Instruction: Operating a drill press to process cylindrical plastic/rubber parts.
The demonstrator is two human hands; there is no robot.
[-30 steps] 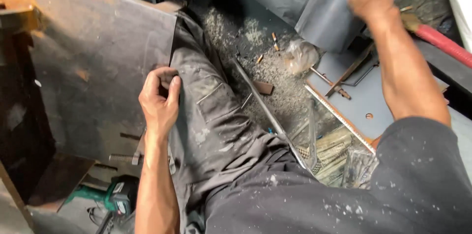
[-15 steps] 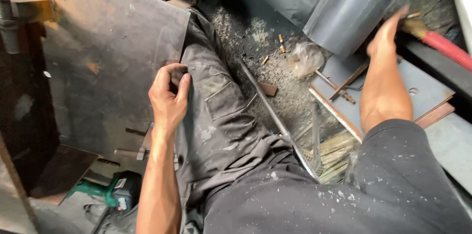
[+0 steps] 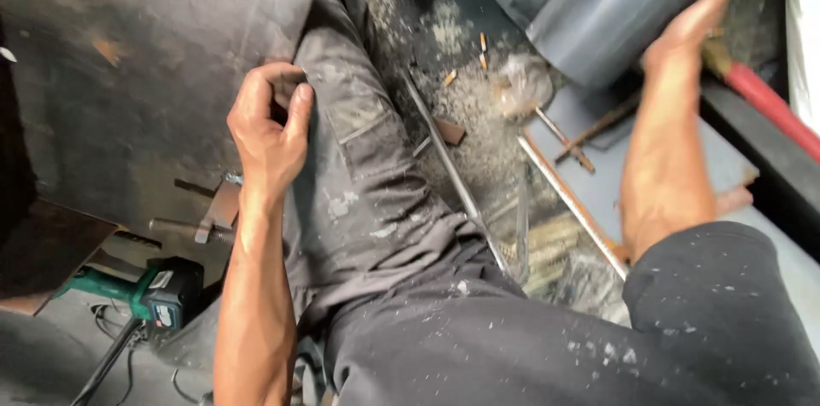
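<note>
My left hand (image 3: 266, 128) grips the near edge of a large dark rusty metal sheet (image 3: 145, 64) that stands beside my left leg in dusty grey trousers (image 3: 363, 175). My right hand (image 3: 705, 17) is stretched out at the upper right, its palm against a big grey pipe (image 3: 632, 5) lying on the floor. Its fingers are apart and hold nothing.
A thin metal rod (image 3: 448, 171) and a rusty bar (image 3: 572, 205) lie on the sawdust-covered floor between my legs. A red-handled tool (image 3: 760, 94) rests by the pipe. A green power tool (image 3: 145, 295) with its cable sits at the lower left, under the sheet.
My right hand has dropped from up in the air down onto the grey pipe. My left hand has kept its grip on the sheet's edge. The view has shifted closer.
</note>
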